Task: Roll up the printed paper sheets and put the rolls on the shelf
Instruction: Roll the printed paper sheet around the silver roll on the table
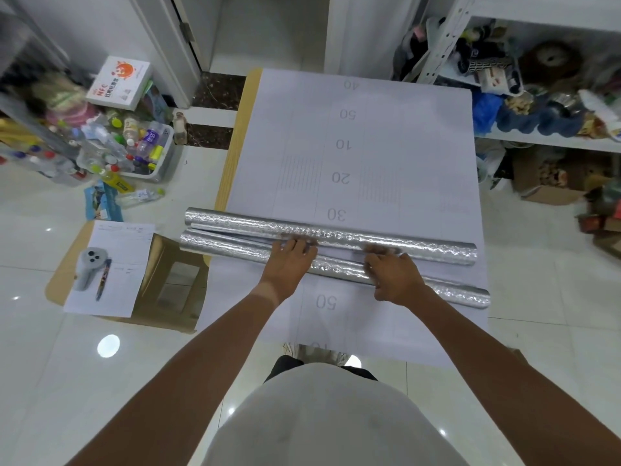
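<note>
1. The left hand (289, 260) lies palm down across the two silver rolls, fingers stretched forward and only slightly bent, tips resting on the far foil roll (386, 242). It presses rather than grips.
2. The right hand (393, 275) sits just beside it on the near foil roll (336, 265), with fingers curled over the roll's top; blur there makes it hard to tell whether they truly clasp it.
3. Both embossed silver rolls lie crosswise, nearly side by side, touching at the left end and spreading apart toward the right.
4. They rest on a large white printed sheet (363, 142) spread flat, marked with upside-down numbers 40, 50, 10, 20, 30 and 50.
5. The sheet covers a light wooden board (237, 142), whose edge shows on the left.
6. To the left, a cardboard box (171, 284) carries a paper form (114, 264), a grey controller (90, 268) and a pen (103, 279).
7. Further left stands a bin of plastic bottles (141, 153).
8. On the right, a white metal shelf (551, 139) holds cluttered items.
</note>
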